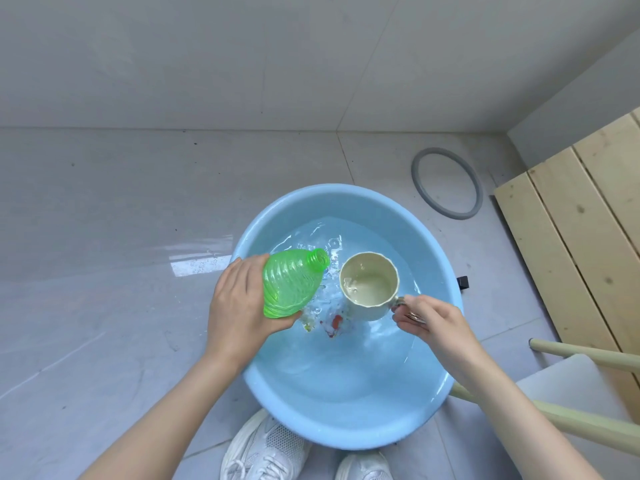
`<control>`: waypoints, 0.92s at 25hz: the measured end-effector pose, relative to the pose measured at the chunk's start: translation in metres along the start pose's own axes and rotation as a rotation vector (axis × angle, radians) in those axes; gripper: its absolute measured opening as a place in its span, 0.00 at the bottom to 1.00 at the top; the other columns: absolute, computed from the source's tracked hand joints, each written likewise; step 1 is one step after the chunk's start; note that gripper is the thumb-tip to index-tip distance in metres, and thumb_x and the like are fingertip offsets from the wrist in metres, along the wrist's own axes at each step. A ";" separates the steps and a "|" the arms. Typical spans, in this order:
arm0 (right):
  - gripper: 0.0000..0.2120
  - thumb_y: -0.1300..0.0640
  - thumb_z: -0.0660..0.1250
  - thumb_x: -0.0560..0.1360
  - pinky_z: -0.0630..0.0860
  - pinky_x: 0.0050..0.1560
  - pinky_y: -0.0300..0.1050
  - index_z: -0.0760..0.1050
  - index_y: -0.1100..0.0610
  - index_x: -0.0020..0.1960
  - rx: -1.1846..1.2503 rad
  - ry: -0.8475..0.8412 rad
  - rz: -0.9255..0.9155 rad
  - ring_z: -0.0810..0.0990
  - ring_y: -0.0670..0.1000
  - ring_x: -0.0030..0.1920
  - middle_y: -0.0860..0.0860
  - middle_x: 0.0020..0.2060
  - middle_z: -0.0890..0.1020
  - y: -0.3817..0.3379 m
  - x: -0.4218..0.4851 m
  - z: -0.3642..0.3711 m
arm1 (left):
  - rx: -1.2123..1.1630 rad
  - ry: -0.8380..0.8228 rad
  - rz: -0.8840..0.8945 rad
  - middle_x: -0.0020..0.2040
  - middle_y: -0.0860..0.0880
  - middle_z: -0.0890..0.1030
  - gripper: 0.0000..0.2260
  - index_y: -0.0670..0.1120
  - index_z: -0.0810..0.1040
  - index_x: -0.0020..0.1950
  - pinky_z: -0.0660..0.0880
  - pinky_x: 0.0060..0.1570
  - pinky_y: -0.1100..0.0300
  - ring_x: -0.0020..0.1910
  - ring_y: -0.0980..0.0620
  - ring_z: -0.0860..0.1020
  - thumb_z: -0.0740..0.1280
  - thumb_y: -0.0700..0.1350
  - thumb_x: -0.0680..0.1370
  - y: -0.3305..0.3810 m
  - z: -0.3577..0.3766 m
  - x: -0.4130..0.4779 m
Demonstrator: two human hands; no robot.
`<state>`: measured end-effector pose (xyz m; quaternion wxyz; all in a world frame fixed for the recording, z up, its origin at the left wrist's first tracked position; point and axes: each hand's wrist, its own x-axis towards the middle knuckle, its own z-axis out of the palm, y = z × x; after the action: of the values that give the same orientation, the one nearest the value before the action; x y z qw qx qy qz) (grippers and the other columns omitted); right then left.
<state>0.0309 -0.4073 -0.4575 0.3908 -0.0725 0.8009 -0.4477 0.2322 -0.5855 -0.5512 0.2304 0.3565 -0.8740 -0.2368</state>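
Note:
A light blue basin (349, 420) holding water stands on the tiled floor in front of me. My left hand (239, 306) grips a green ribbed plastic bottle (291, 282) by its lower body, tilted with its open neck pointing right toward the mug. My right hand (429, 320) pinches the handle of a cream mug (369, 285) held upright over the water, with pale liquid inside. Small red and yellow bits (334, 323) lie in the water under the mug.
A grey ring (446, 183) lies on the floor behind the basin. Wooden planks (581, 237) stand at the right, a white stool with cream legs (571, 379) at lower right. My white shoes (266, 448) sit below the basin. A wall rises behind.

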 end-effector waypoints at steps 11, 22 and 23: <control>0.23 0.35 0.75 0.58 0.80 0.52 0.44 0.81 0.56 0.33 0.076 0.011 -0.225 0.83 0.53 0.48 0.52 0.37 0.84 -0.043 -0.056 0.001 | -0.091 0.074 -0.047 0.54 0.46 0.79 0.36 0.41 0.71 0.62 0.66 0.59 0.57 0.54 0.48 0.73 0.69 0.62 0.62 0.007 -0.007 -0.001; 0.17 0.54 0.67 0.76 0.74 0.63 0.58 0.75 0.52 0.29 -0.038 0.071 -0.206 0.83 0.49 0.42 0.50 0.33 0.81 -0.046 -0.050 0.032 | -0.092 0.064 -0.063 0.55 0.45 0.78 0.36 0.41 0.71 0.62 0.65 0.61 0.56 0.55 0.47 0.73 0.73 0.59 0.61 0.004 -0.004 -0.001; 0.17 0.53 0.68 0.76 0.73 0.63 0.59 0.74 0.52 0.29 -0.068 0.074 -0.222 0.82 0.50 0.42 0.48 0.32 0.80 -0.048 -0.050 0.033 | -0.087 0.066 -0.056 0.56 0.45 0.78 0.38 0.40 0.70 0.64 0.64 0.62 0.56 0.56 0.47 0.73 0.74 0.58 0.60 0.004 -0.003 -0.001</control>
<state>0.0762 -0.4342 -0.4019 0.3062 -0.1574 0.8165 -0.4634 0.2331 -0.5828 -0.5467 0.2675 0.3780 -0.8445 -0.2690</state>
